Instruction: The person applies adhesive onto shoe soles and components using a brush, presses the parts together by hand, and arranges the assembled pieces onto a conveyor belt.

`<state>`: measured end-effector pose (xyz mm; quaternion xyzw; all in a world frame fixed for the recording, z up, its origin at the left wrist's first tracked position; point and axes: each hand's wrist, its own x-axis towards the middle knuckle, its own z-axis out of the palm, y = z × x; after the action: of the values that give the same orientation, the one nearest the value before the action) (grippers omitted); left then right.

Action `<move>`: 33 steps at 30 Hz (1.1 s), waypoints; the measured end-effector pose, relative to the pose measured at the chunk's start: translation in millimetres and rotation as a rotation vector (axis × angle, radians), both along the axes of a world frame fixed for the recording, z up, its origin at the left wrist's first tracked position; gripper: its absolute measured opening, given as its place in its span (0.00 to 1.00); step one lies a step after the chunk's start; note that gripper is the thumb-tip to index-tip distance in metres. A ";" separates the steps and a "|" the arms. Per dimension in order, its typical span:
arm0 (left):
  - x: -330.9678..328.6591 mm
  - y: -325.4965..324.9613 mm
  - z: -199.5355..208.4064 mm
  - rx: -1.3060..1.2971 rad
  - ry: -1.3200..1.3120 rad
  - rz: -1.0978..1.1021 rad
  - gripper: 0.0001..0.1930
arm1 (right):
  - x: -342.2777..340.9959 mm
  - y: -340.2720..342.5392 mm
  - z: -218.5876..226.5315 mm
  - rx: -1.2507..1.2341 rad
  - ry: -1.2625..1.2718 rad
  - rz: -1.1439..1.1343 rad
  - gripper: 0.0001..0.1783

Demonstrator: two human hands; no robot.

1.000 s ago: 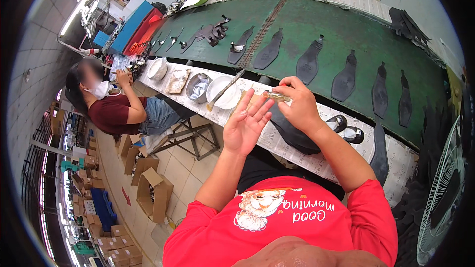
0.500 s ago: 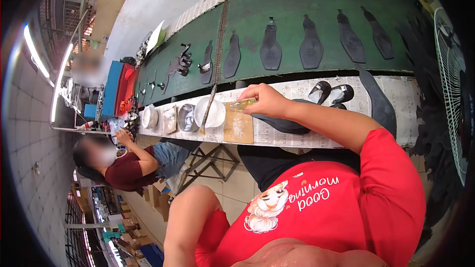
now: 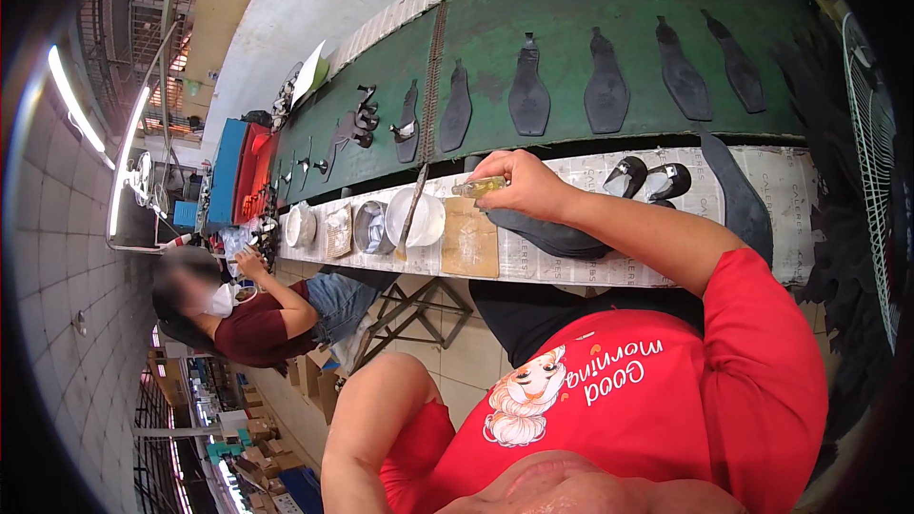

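My right hand (image 3: 529, 183) reaches in over the narrow work table, its fingers closed round a small clear, yellowish thing (image 3: 480, 187) like a little glass bottle. It is held just above the far edge of a tan board (image 3: 470, 246) smeared with white residue. Beneath my right wrist and forearm lies a stack of black shoe soles (image 3: 552, 236), partly covered. Left of the board stands a white bowl (image 3: 430, 219), with a long-handled brush (image 3: 411, 214) leaning across it. Only the bent left arm shows; my left hand is out of view.
Black soles (image 3: 606, 86) lie in a row on the green conveyor belt (image 3: 562, 0) beyond the table. A pair of black sandals (image 3: 649, 176) and a long sole (image 3: 738, 190) rest at right. A metal bowl (image 3: 373, 227) stands left. A fan (image 3: 868, 181) and a seated co-worker (image 3: 262, 319) flank me.
My right hand has moved slightly away from the board toward the belt, still holding the small clear thing. The whole view has shifted a little to the right.
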<state>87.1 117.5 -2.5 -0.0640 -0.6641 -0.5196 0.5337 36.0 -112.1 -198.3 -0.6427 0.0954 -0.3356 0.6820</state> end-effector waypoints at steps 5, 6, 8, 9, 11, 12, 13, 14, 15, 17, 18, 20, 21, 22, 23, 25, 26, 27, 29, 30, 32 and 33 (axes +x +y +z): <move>-10.6 -14.7 -15.2 0.026 -0.009 0.087 0.08 | -6.5 -2.3 11.3 0.036 0.062 0.030 0.18; -18.9 -7.5 -16.6 0.034 -0.005 0.091 0.09 | -8.2 -4.1 9.7 0.039 0.069 0.019 0.18; -17.7 -17.0 -31.7 0.053 0.002 0.104 0.09 | -9.0 -6.7 7.0 0.018 0.070 0.006 0.18; -20.8 -26.3 -34.8 0.055 -0.001 0.127 0.09 | -5.9 -4.8 7.3 0.014 0.070 0.015 0.18; -25.3 -46.9 -39.0 0.053 -0.012 0.187 0.09 | 3.7 -1.2 9.5 0.000 0.004 0.053 0.18; -25.4 -58.6 -44.2 0.054 -0.009 0.207 0.09 | 1.5 -3.7 10.8 -0.005 0.008 0.059 0.18; -24.7 -66.4 -48.7 0.054 -0.006 0.230 0.09 | -2.8 -7.1 11.2 0.011 0.003 0.019 0.18; -23.3 -69.1 -52.4 0.054 -0.002 0.254 0.09 | -7.6 -10.5 11.6 0.026 0.000 -0.019 0.19; -29.0 -52.1 -61.9 0.068 0.020 0.239 0.10 | -24.5 -22.1 5.7 0.030 0.025 -0.048 0.19; -28.2 -42.9 -61.1 0.059 0.005 0.325 0.10 | -28.0 -23.9 19.8 -0.086 0.034 -0.079 0.17; -16.2 -35.2 -54.3 0.257 -0.099 0.614 0.12 | -29.1 -15.2 48.2 -0.228 0.040 -0.095 0.17; 35.2 -67.3 -94.5 0.662 -0.033 0.923 0.15 | -29.7 -13.9 48.5 -0.364 0.021 -0.159 0.17; 41.0 -73.9 -111.4 0.843 0.101 1.068 0.21 | -28.9 -13.9 49.2 -0.481 -0.011 -0.238 0.17; 45.1 -79.3 -128.0 0.859 0.154 1.046 0.25 | -30.3 -13.4 49.5 -0.485 -0.009 -0.232 0.17; 46.9 -79.4 -140.3 0.909 0.203 0.991 0.29 | -31.5 -12.4 50.1 -0.547 0.019 -0.263 0.17; 40.8 -81.6 -148.1 0.968 0.314 0.941 0.29 | -33.7 -11.3 47.7 -0.607 0.053 -0.290 0.17; 39.9 -81.4 -147.7 0.969 0.319 0.945 0.29 | -33.8 -10.8 46.2 -0.682 0.083 -0.327 0.17; 39.2 -83.6 -145.2 0.954 0.302 0.960 0.30 | -33.4 -11.4 45.3 -0.758 0.111 -0.367 0.17; 38.1 -83.9 -143.1 0.936 0.285 0.977 0.30 | -33.6 -9.4 43.6 -0.810 0.106 -0.397 0.17; 37.3 -83.6 -143.5 0.948 0.254 0.996 0.30 | -34.1 -8.3 42.2 -0.859 0.105 -0.431 0.16; 35.7 -84.4 -145.1 0.960 0.222 1.013 0.31 | -33.3 -6.3 41.0 -0.902 0.122 -0.455 0.16; 34.7 -83.8 -146.8 0.964 0.220 1.017 0.31 | -32.6 -4.5 39.8 -0.942 0.140 -0.478 0.15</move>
<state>121.8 33.7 -149.3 0.4452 -0.2499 -0.4328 0.7430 3.4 -116.6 -158.5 -0.8605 0.1236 -0.4443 0.2162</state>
